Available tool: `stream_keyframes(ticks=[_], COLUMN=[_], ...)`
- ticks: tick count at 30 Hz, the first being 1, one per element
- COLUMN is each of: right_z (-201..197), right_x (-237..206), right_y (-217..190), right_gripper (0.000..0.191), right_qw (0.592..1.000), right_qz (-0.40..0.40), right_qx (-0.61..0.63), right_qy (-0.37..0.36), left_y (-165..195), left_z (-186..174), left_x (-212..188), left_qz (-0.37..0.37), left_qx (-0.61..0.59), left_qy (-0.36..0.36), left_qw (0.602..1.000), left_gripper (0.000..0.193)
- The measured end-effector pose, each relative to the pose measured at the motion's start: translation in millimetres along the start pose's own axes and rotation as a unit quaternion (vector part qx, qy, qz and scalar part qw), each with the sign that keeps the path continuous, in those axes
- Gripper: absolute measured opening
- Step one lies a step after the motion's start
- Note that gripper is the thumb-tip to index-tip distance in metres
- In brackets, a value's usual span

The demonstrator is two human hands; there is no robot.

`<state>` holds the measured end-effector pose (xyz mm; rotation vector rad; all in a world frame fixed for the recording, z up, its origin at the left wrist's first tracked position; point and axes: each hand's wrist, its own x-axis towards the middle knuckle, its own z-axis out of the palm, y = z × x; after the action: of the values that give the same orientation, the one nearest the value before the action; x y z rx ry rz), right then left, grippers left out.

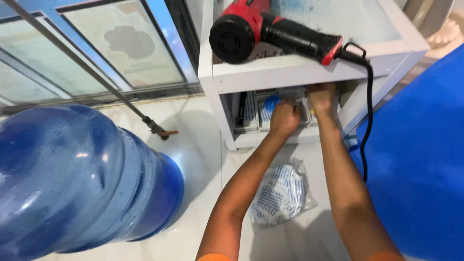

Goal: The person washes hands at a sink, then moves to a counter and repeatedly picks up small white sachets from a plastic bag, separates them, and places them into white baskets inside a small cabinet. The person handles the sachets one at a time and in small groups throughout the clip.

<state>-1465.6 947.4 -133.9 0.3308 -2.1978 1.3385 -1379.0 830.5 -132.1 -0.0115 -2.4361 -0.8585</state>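
Observation:
Both my arms reach under a small white table into its lower shelf. My left hand is closed beside a blue cap-like object among white trays. My right hand is tucked up under the tabletop edge, its fingers hidden in the shelf. What either hand grips cannot be made out. On the tabletop lies a red and black heat gun, and its black cord hangs down the right side.
A large blue water jug lies at the left on the white tiled floor. A clear bag of white and blue printed pieces rests between my arms. A thin metal rod slants past a glass door. Something big and blue fills the right.

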Motion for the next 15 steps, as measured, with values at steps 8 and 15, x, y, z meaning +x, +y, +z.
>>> stream_keyframes(ticks=[8,15], right_z=[-12,-3], right_x=[37,53], right_y=[28,28], right_gripper=[0.043,0.043], right_qw=[0.993,0.996], right_qz=[0.064,0.066], right_qx=[-0.056,-0.064], right_qy=[0.076,0.007], left_y=[-6,18], left_z=[1,43], left_x=[26,28], left_qz=[0.052,-0.154], left_qx=[0.152,-0.018], left_qy=[0.035,-0.131], left_qw=[0.986,0.979], left_gripper=[0.036,0.05])
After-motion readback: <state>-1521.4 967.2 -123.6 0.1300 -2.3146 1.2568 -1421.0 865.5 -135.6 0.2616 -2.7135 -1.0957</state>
